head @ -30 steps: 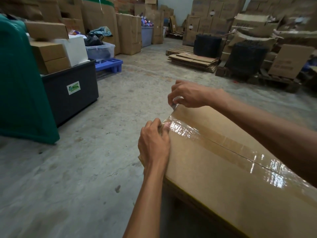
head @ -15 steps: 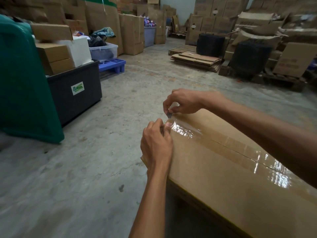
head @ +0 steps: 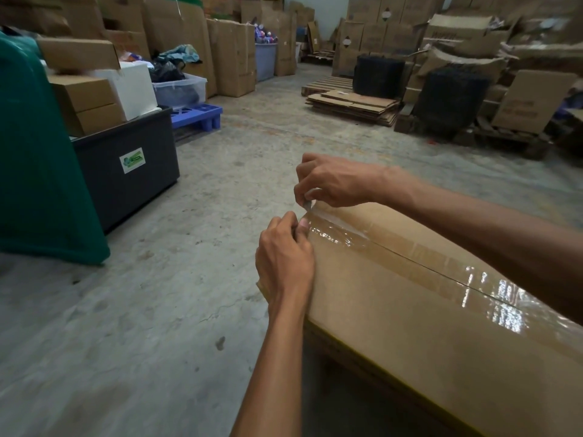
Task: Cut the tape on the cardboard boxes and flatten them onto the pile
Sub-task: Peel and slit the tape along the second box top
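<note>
A large brown cardboard box (head: pixel 410 326) fills the lower right, its top seam sealed with shiny clear tape (head: pixel 448 272). My right hand (head: pixel 331 184) hovers at the box's far left corner and pinches a small blade or the tape end; which one is too small to tell. My left hand (head: pixel 284 260) presses the near side of that same corner, fingers curled on the tape's edge. A pile of flattened cardboard (head: pixel 353 107) lies on a pallet across the floor.
A green bin (head: pixel 38 171) and a black crate (head: pixel 126 165) loaded with small boxes stand at left. A blue plastic pallet (head: pixel 195 116) lies behind them. Tall cartons line the back wall; black crates (head: pixel 448 96) and stacked boxes crowd the right. Bare concrete floor lies between.
My right hand has slid slightly toward the box's left corner and down onto the tape end. My left hand stays at the corner. The view has shifted a little.
</note>
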### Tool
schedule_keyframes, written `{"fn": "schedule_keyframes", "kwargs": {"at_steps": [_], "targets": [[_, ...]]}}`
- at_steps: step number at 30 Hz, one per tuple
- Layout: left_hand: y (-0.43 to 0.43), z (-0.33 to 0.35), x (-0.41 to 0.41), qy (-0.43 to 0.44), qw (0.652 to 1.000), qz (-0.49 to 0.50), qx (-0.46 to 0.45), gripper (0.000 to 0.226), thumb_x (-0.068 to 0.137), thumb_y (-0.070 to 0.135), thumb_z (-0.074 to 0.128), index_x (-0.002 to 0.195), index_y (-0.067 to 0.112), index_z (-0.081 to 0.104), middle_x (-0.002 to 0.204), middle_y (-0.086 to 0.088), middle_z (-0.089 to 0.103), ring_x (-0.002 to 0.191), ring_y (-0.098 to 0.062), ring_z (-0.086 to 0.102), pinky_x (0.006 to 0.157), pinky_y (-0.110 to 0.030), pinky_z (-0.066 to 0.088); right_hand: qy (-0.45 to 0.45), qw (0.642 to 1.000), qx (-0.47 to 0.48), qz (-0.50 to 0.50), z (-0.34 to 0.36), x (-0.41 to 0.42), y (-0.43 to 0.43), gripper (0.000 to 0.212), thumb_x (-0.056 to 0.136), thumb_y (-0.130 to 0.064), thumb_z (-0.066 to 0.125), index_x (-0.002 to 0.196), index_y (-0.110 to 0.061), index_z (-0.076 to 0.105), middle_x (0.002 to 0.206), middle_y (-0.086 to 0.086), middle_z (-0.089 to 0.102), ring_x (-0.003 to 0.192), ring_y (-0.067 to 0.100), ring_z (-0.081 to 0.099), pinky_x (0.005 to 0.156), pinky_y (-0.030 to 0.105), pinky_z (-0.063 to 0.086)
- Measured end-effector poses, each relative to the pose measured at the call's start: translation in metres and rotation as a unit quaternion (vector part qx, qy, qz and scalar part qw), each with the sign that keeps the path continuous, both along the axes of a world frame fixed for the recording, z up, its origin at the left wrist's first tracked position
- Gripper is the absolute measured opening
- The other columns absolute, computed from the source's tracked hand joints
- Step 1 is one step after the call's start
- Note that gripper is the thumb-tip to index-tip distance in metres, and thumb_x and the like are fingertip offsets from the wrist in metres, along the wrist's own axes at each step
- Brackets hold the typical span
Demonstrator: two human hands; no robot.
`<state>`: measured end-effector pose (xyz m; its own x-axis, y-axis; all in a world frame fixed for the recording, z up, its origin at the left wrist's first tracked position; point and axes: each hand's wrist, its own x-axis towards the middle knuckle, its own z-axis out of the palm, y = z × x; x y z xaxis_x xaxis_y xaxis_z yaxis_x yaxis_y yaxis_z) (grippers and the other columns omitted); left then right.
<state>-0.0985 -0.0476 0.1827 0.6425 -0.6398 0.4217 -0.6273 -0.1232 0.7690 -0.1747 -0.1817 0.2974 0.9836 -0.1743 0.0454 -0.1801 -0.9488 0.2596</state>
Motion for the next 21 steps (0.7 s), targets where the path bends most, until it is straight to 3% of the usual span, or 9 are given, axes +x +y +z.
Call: {"fn": "schedule_keyframes", "kwargs": {"at_steps": [6, 8, 10, 12, 14, 16, 18, 21], "targets": [[0.001, 0.001, -0.001, 0.013, 1.0, 0.006, -0.008, 0.03, 0.099, 0.034, 0.052, 0.071, 0.025, 0.042, 0.072, 0.007, 0.052, 0.067, -0.016, 0.049, 0.052, -0.028, 0.027, -0.029, 0.998, 0.031, -0.04, 0.007, -0.013, -0.015, 0.016, 0.095, -0.012, 0.06, 0.097, -0.018, 0.075, 0.095, 0.005, 0.066, 0.086, 0.013, 0.045, 0.082, 0.007, 0.026], [0.002, 0.002, -0.002, 0.02, 1.0, 0.01, -0.008, 0.03, 0.099, 0.034, 0.051, 0.072, 0.025, 0.043, 0.072, 0.007, 0.053, 0.067, -0.016, 0.05, 0.051, -0.027, 0.027, -0.025, 0.996, 0.044, -0.076, 0.006, -0.011, -0.016, 0.016, 0.097, -0.017, 0.059, 0.103, -0.021, 0.073, 0.101, 0.004, 0.064, 0.094, 0.016, 0.046, 0.081, 0.015, 0.032], [0.004, 0.003, -0.003, 0.02, 1.0, 0.013, -0.005, 0.029, 0.1, 0.034, 0.05, 0.073, 0.024, 0.044, 0.073, 0.007, 0.052, 0.067, -0.016, 0.049, 0.05, -0.026, 0.026, -0.037, 0.993, 0.045, -0.103, 0.003, -0.008, -0.015, 0.016, 0.097, -0.021, 0.058, 0.107, -0.026, 0.07, 0.103, 0.001, 0.064, 0.101, 0.019, 0.048, 0.089, 0.033, 0.042], [0.005, 0.005, -0.004, 0.017, 1.0, 0.016, 0.003, 0.028, 0.1, 0.034, 0.05, 0.074, 0.025, 0.044, 0.074, 0.006, 0.053, 0.068, -0.016, 0.05, 0.05, -0.027, 0.027, -0.073, 0.991, 0.007, -0.112, 0.001, -0.007, -0.007, 0.015, 0.097, -0.025, 0.058, 0.106, -0.033, 0.066, 0.101, -0.005, 0.064, 0.102, 0.017, 0.051, 0.103, 0.046, 0.039], [0.005, 0.006, -0.005, 0.021, 1.0, 0.021, 0.008, 0.026, 0.1, 0.034, 0.05, 0.075, 0.025, 0.044, 0.076, 0.007, 0.053, 0.069, -0.016, 0.05, 0.05, -0.027, 0.027, -0.108, 0.986, -0.056, -0.112, -0.001, -0.007, 0.006, 0.015, 0.096, -0.031, 0.058, 0.107, -0.039, 0.064, 0.099, -0.01, 0.065, 0.101, 0.013, 0.056, 0.108, 0.049, 0.031], [0.006, 0.007, -0.004, 0.031, 0.999, 0.024, 0.01, 0.026, 0.1, 0.032, 0.05, 0.075, 0.026, 0.044, 0.077, 0.008, 0.053, 0.069, -0.015, 0.049, 0.049, -0.025, 0.026, -0.118, 0.984, -0.079, -0.105, -0.006, -0.006, 0.02, 0.016, 0.097, -0.035, 0.056, 0.111, -0.039, 0.062, 0.1, -0.012, 0.068, 0.094, 0.012, 0.063, 0.099, 0.044, 0.039], [0.008, 0.01, 0.0, 0.035, 0.998, 0.04, 0.021, 0.027, 0.1, 0.031, 0.051, 0.074, 0.026, 0.044, 0.078, 0.007, 0.055, 0.07, -0.016, 0.05, 0.049, -0.025, 0.025, -0.118, 0.984, -0.06, -0.122, -0.011, -0.007, 0.028, 0.017, 0.1, -0.037, 0.05, 0.114, -0.039, 0.058, 0.099, -0.009, 0.071, 0.086, 0.016, 0.067, 0.078, 0.038, 0.048], [0.011, 0.021, 0.009, 0.033, 0.995, 0.08, 0.058, 0.027, 0.098, 0.03, 0.052, 0.072, 0.023, 0.047, 0.078, 0.003, 0.058, 0.07, -0.02, 0.051, 0.052, -0.029, 0.027, -0.112, 0.98, -0.033, -0.16, -0.019, -0.01, 0.034, 0.018, 0.101, -0.039, 0.043, 0.115, -0.038, 0.054, 0.081, -0.004, 0.065, 0.074, 0.025, 0.063, 0.055, 0.034, 0.042]]}}
